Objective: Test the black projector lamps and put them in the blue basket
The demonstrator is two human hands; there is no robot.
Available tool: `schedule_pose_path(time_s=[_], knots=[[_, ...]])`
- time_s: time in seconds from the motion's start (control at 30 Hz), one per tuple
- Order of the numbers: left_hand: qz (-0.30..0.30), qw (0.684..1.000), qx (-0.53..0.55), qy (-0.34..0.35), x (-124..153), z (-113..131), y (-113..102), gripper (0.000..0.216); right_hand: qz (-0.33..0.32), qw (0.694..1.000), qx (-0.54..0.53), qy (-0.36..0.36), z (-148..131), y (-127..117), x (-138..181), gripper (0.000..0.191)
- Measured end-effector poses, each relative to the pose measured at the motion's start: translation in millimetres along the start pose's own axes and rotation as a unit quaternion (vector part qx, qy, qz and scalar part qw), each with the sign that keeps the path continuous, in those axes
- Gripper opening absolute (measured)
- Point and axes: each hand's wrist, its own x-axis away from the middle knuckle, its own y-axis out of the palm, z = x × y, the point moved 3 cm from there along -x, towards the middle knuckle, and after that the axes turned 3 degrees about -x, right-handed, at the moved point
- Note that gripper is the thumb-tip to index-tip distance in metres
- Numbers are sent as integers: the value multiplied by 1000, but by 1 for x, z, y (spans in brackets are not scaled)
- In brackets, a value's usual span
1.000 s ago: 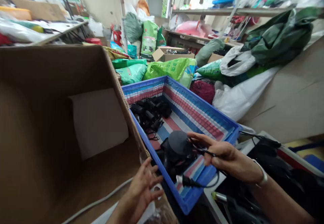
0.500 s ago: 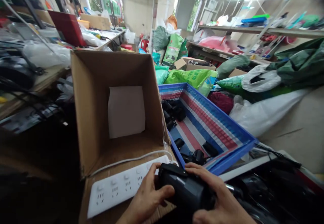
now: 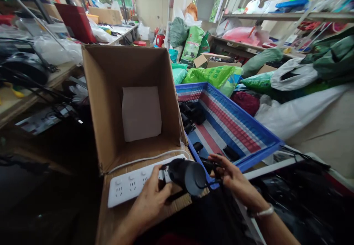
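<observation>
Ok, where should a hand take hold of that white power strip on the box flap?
Probably the power strip at its bare near-left end, pinched across the narrow width from above: it lies flat on the cardboard box, and the left hand and black device crowd its far end.

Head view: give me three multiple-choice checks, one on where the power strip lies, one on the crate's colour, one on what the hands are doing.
1. Where does the white power strip lie?
A. in the crate
B. on the front flap of the cardboard box
C. on the shelf

2. What colour is the rim of the plastic crate?
A. blue
B. yellow
C. black

3. How is the black device held?
A. lying untouched
B. by one hand only
C. between both hands

Answers: 1 B, the strip rests on the flap, cord running into the box. 2 A, the rim is blue. 3 C, the left hand and right hand both have a grip on it.
</observation>
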Motion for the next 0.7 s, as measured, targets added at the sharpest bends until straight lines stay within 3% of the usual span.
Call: schedule_pose_path(time_s=[0.07,0.13,0.23,0.37,0.47,0.57,0.63,0.7], knots=[[3,999,30,-27,-3,0,-14,42,2,990,-140,18,14,-23,-2,75],[15,998,55,-28,-5,1,-23,44,61,979,-188,40,38,-39,-3,67],[17,998,67,-11,-7,2,-25,44,180,976,-83,86,78,-47,-3,55],[20,995,93,-29,-8,-2,-20,42,207,971,46,110,104,-41,7,40],[38,988,144,-29,-9,-2,-19,43,138,980,92,112,96,-23,23,30],[50,979,198,-18,-11,4,-19,45,58,984,162,39,77,13,34,63],[55,972,227,-14,-12,10,-18,44,78,974,210,-22,69,36,30,72],[41,969,243,-13,-10,15,-17,42,132,965,220,-57,67,53,20,61]])
